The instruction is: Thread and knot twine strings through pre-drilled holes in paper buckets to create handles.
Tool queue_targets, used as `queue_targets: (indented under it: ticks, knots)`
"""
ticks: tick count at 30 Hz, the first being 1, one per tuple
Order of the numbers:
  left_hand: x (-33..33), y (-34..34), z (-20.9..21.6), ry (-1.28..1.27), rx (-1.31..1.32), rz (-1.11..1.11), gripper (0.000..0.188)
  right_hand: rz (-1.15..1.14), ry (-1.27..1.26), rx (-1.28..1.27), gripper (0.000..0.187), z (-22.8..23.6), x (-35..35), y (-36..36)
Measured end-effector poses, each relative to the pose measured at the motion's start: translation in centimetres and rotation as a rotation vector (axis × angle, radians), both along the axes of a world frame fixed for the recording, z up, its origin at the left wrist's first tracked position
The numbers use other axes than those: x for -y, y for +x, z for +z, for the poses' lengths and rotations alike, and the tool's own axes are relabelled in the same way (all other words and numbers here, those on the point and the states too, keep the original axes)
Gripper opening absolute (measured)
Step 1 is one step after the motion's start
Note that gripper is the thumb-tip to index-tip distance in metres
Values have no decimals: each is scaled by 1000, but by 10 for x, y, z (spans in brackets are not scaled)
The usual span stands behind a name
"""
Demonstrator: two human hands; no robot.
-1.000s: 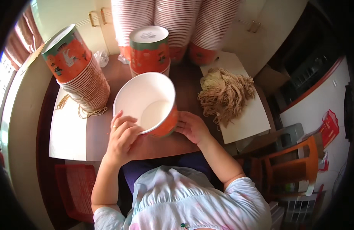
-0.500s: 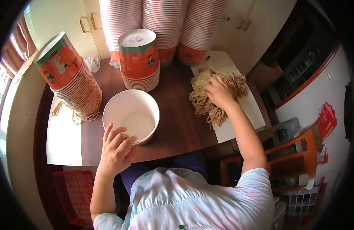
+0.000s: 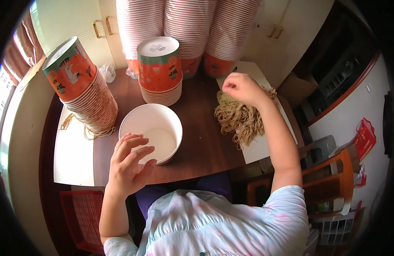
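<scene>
Lifting off the heap of tan strands (image 3: 239, 119) since half a second ago, the right hand (image 3: 243, 88) is now hovering over its far part, fingers curling inward; whether they are gripping a strand, I cannot tell. Nearest, the person is wearing a pale, pink-tinted shirt (image 3: 201, 224). Beyond it, the left hand (image 3: 130, 166) is staying at the near left side of an open white-lined tub (image 3: 152, 123), its fingers bending loosely and standing apart, the thumb clear of them; whether it is touching the rim, I cannot tell. That tub is standing upright near the front edge of the brown table (image 3: 205, 149), its mouth facing up. To the right, well apart from it, the strands are lying partly on a pale board (image 3: 254, 151). At left, a leaning stack of upside-down orange tubs (image 3: 83, 89) is showing tan strands at its foot. Behind the open tub, a shorter inverted stack (image 3: 159, 72) is standing. Farther back, three tall tub stacks (image 3: 188, 32) in clear plastic are rising before cream cabinet doors (image 3: 73, 25).
</scene>
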State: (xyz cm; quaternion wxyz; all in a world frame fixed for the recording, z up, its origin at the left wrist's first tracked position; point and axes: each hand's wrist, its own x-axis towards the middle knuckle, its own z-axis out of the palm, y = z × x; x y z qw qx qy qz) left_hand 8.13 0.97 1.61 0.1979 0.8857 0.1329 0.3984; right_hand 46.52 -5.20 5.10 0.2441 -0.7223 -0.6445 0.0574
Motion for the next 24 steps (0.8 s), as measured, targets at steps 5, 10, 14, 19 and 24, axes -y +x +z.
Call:
queue_targets:
  ticks: [5,10,14,19,24]
  knots:
    - [5,-2,-2,4,1,-32,33,83,-387,567,19,-53,18,-1]
    - [5,-8,-1,18,12,-23,32,113,-229,657,14,-73,29,11]
    - [4,-8,1,6,18,-19,31,156,175,165,10,-55,14,14]
    - [1,-8,7,-26,37,-18,31,-30,303,-411,16,-2,-9,15]
    - [-6,-8,20,-54,78,-28,31,6,390,-854,18,86,-25,26]
